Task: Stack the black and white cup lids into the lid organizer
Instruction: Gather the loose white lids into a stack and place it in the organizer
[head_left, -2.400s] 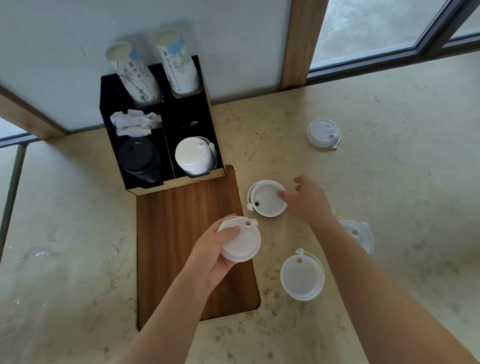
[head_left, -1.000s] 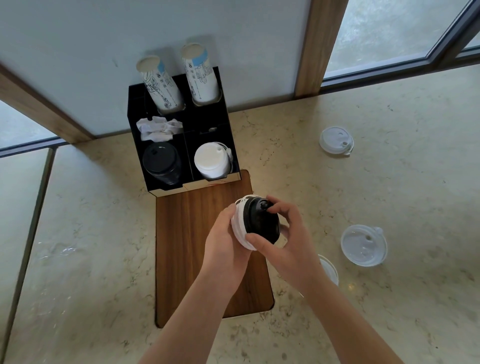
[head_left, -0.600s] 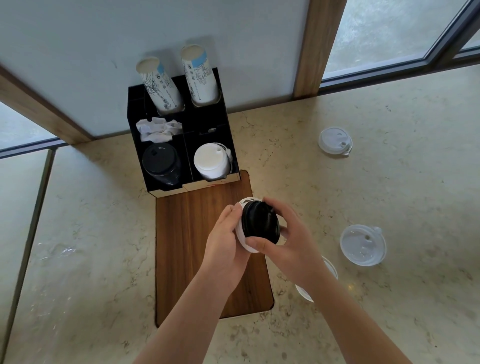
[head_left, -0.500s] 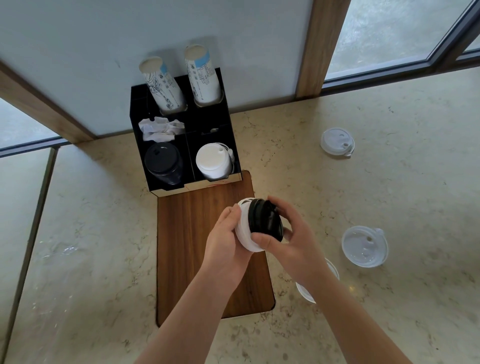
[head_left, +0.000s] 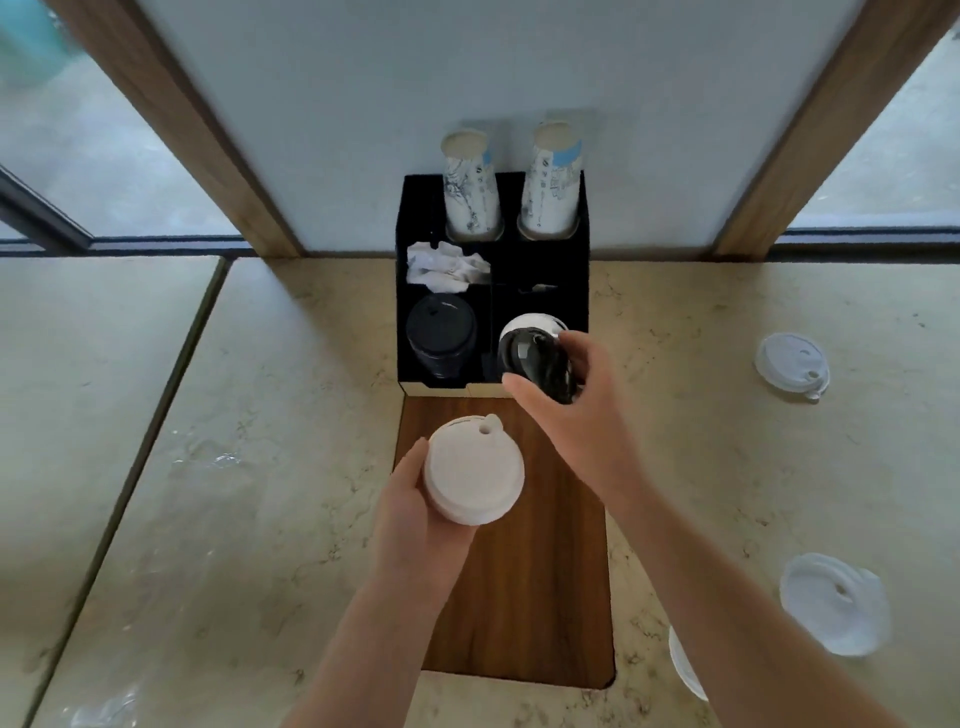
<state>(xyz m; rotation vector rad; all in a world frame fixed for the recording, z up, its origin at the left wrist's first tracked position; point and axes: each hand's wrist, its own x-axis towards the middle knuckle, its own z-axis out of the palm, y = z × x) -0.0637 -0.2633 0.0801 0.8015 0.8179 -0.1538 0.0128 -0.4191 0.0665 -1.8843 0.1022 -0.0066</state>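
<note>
The right hand (head_left: 571, 405) pinches a black lid (head_left: 540, 366) over the organizer's (head_left: 410, 291) front-right bay, above the white stack (head_left: 535, 325), so it must shift to the front-left black stack (head_left: 440, 332), while the left hand (head_left: 415, 512) holds a white lid (head_left: 472, 475) just before the organizer.

Two bare, sleeveless forearms (head_left: 727, 613).
</note>
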